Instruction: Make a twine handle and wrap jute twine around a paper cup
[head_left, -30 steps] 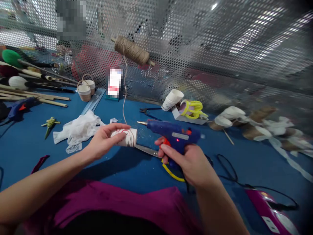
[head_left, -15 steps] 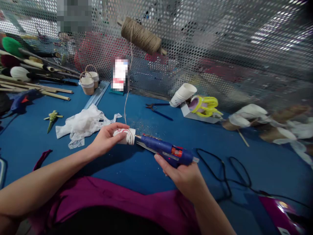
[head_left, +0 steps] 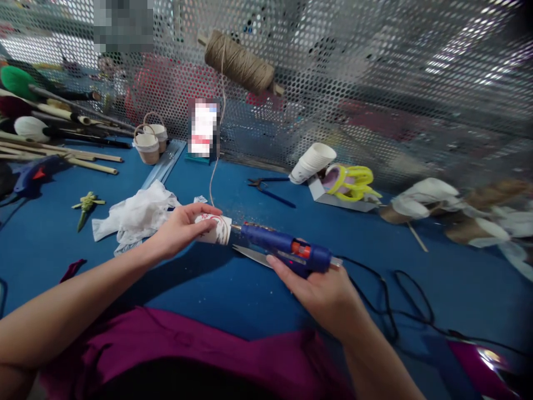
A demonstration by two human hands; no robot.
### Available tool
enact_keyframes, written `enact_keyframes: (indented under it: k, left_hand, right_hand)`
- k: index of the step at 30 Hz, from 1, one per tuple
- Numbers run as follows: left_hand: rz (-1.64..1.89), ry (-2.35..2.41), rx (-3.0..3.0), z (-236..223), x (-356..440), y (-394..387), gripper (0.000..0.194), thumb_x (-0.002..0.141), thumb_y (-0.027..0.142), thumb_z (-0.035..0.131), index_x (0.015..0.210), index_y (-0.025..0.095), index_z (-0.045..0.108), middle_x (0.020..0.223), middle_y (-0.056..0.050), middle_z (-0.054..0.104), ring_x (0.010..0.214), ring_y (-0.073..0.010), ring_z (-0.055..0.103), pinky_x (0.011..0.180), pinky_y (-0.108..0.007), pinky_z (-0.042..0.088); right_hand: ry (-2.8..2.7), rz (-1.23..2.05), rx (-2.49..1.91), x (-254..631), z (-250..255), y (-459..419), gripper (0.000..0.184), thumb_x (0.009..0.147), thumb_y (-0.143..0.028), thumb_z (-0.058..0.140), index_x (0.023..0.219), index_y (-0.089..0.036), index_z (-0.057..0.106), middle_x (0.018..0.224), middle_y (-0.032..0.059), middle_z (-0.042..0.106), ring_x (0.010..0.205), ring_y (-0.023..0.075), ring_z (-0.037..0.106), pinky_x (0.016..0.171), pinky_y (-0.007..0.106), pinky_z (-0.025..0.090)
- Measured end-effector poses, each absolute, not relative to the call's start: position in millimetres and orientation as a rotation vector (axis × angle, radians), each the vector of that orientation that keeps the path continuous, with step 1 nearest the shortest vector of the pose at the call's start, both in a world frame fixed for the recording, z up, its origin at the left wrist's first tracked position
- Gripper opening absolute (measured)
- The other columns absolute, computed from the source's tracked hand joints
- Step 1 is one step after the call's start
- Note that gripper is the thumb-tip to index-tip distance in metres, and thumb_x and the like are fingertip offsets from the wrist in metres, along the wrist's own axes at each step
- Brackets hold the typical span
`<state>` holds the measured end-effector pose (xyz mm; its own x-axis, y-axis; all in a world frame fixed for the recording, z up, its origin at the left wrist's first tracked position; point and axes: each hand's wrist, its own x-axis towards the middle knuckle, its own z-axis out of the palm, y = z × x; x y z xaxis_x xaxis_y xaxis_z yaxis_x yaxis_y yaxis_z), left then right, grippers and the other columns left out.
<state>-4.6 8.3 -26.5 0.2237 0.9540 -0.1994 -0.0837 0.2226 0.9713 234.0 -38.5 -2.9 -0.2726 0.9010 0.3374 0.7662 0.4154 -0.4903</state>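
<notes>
My left hand [head_left: 180,226] is closed around a small white paper cup [head_left: 215,229] with a red print, held on its side just above the blue table [head_left: 233,289]. A line of twine runs from the cup up to a twine spool [head_left: 238,60] hung on the perforated metal screen. My right hand [head_left: 321,290] grips a blue hot glue gun [head_left: 287,254], lying nearly level, its metal nozzle touching the cup's right end. Under the gun lies a pair of scissors [head_left: 253,255], its blades showing.
Crumpled white plastic [head_left: 135,214] lies left of the cup. Two small basket cups [head_left: 150,143], sticks and a second glue gun [head_left: 35,173] sit far left. Stacked paper cups [head_left: 312,161], yellow scissors [head_left: 352,182], pliers [head_left: 268,189] and wrapped cones [head_left: 449,214] lie at the right. A black cord [head_left: 395,300] loops nearby.
A second ago the glue gun stood upright, away from the cup. My right hand has tipped it level and brought the nozzle to the cup's end, then both rose slightly.
</notes>
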Motion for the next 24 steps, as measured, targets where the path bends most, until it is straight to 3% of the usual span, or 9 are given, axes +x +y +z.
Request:
enact_keyframes:
  k: [6,15,24]
  left_hand:
    - [0.939,1.125,1.114,-33.6,-11.6,3.6,0.028,0.071,0.029,0.062,0.094,0.013,0.062,0.078,-0.005,0.066,0.061,-0.0099,0.058,0.059,-0.021,0.044]
    - [0.943,1.147,1.232,-39.5,-15.3,4.1,0.031,0.073,0.034,0.061,0.097,0.015,0.064,0.082,-0.006,0.067,0.061,-0.0112,0.059,0.058,-0.023,0.045]
    - [0.938,1.129,1.181,-32.3,-11.2,0.8,0.031,0.071,0.032,0.062,0.095,0.012,0.063,0.081,-0.006,0.068,0.062,-0.0112,0.060,0.061,-0.023,0.046]
  right_hand:
    - [-2.371,0.102,-1.194,236.6,-10.3,-33.2,0.021,0.081,-0.023,0.049,0.082,-0.021,0.070,0.067,0.0072,0.068,0.069,0.0226,0.065,0.064,0.037,0.052]
    - [-2.015,0.624,-1.471,210.2,6.6,-40.1,0.012,0.074,-0.025,0.053,0.069,-0.023,0.064,0.052,0.0005,0.061,0.045,0.0153,0.057,0.045,0.027,0.049]
    - [-1.967,0.608,-1.491,212.4,4.1,-37.4,0.012,0.073,-0.029,0.055,0.071,-0.021,0.063,0.060,0.0037,0.064,0.054,0.0195,0.061,0.056,0.033,0.052]
